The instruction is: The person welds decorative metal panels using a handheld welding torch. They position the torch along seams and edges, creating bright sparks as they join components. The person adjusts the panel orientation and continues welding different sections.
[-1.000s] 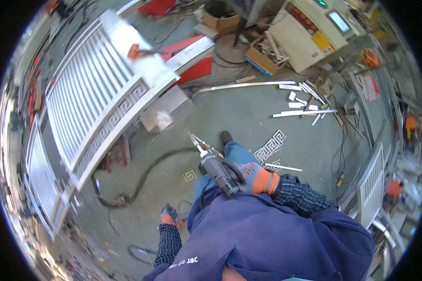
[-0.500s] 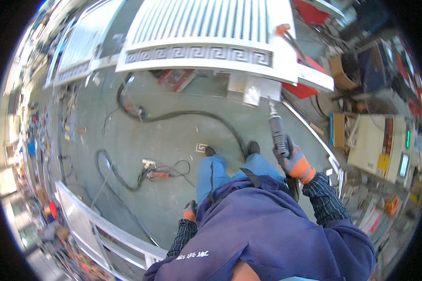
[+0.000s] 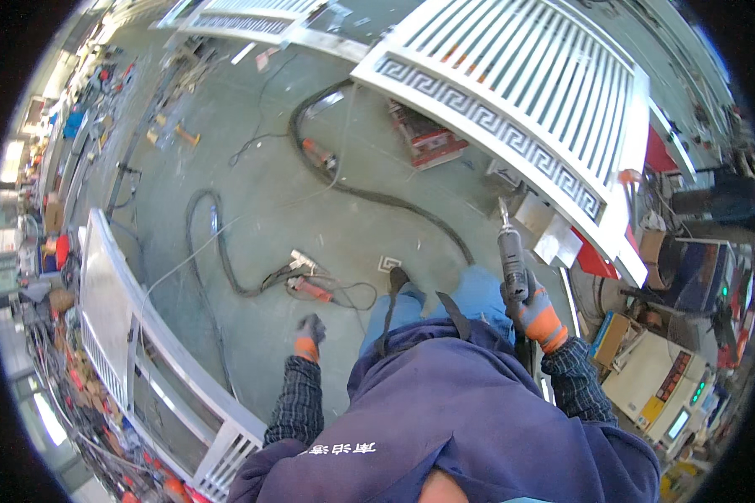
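Note:
My right hand (image 3: 535,312), in a grey and orange glove, is closed round the handle of a dark grey welding gun (image 3: 512,256). The gun's slim metal tip points away from me, toward the white metal gate panel (image 3: 486,117), and stays apart from it. My left hand (image 3: 309,329), gloved the same way, hangs over the floor at my left side. Its fingers look loosely curled, and nothing shows in them. The panel has upright bars and a band of grey key-pattern pieces along its near edge.
A thick black hose (image 3: 377,198) snakes across the green floor. Near my left foot lie an orange-bodied power tool (image 3: 310,290) and a small key-pattern piece (image 3: 388,264). Another white frame (image 3: 164,352) stands at left. A cream machine (image 3: 646,381) with lit displays stands at right.
My view has turned, so the gate panel now sits farther right and slanted. My left hand has come out forward from my side. The welding gun stays in my right hand.

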The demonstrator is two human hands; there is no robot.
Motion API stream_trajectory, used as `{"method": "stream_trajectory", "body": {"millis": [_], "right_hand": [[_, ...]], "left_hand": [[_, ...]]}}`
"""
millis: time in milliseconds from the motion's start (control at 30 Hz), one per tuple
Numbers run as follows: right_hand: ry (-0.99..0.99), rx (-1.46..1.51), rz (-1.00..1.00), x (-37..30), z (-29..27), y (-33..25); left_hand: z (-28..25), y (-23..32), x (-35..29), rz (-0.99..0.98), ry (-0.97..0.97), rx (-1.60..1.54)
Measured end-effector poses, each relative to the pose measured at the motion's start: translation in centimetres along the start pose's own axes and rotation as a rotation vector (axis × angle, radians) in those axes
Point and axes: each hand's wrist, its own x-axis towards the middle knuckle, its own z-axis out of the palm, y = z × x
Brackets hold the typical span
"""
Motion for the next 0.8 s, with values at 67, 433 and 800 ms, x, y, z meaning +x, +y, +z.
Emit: {"method": "stream_trajectory", "body": {"millis": [67, 433, 800], "right_hand": [[-0.030, 0.018, -0.044, 3.2, 1.6, -1.8], [-0.195, -0.064, 0.050, 21.2, 10.4, -9.7], [-0.064, 0.137, 0.087, 38.9, 15.5, -21.0]], "left_hand": [[-1.6, 3.8, 1.9, 0.083, 0.074, -0.067], [-4.6, 3.0, 2.2, -0.319, 0.124, 0.104], [-1.1, 28.8, 15.4, -0.156, 0.212, -0.097]]}}
